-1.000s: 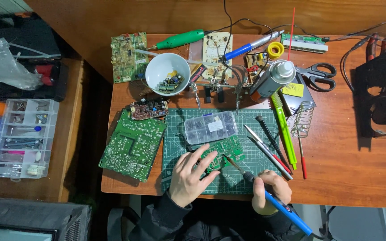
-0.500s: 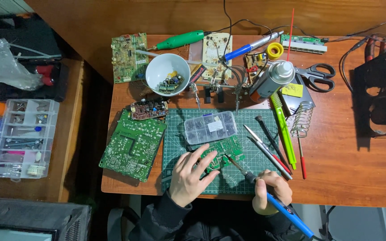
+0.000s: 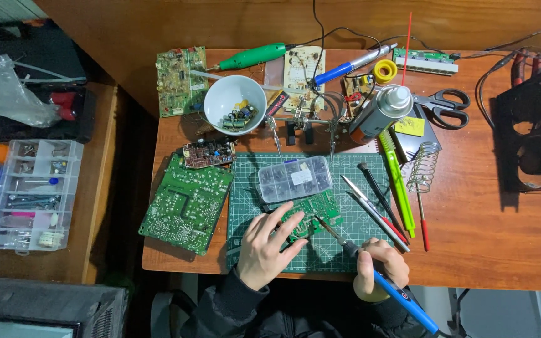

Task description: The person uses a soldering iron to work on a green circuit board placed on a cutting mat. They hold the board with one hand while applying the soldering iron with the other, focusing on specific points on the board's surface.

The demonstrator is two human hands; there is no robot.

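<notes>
1. Head view: the left hand, fingers spread, presses flat on one small green circuit board lying on the cutting mat.
2. The right hand, fingers curled, grips one blue soldering iron, its tip touching that board.
3. One clear parts box sits just above; two larger boards lie left.

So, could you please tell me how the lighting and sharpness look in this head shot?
Head view: even overhead light, sharp across the desk; soft shadows fall beside the spray can and the fans; slight glare on the clear parts box; the lower-left corner goes dark; both hands are crisp.
</notes>
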